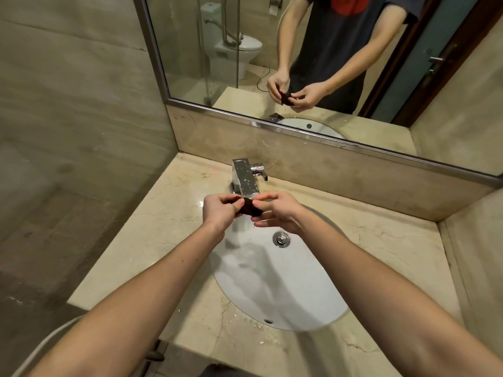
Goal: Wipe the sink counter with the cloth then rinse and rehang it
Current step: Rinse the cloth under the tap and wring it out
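A small dark brown cloth is bunched up between both my hands, above the far rim of the white oval sink and just in front of the chrome faucet. My left hand pinches its left end with thumb and fingers. My right hand holds its right end, fingers curled around it. No water is visibly running from the faucet. The beige marble counter surrounds the sink.
A chrome drain plug sits in the basin. A framed mirror hangs above a marble backsplash and reflects a person, a toilet and a glass partition. Tiled walls close in on the left and right. Small bits of debris lie near the counter's front edge.
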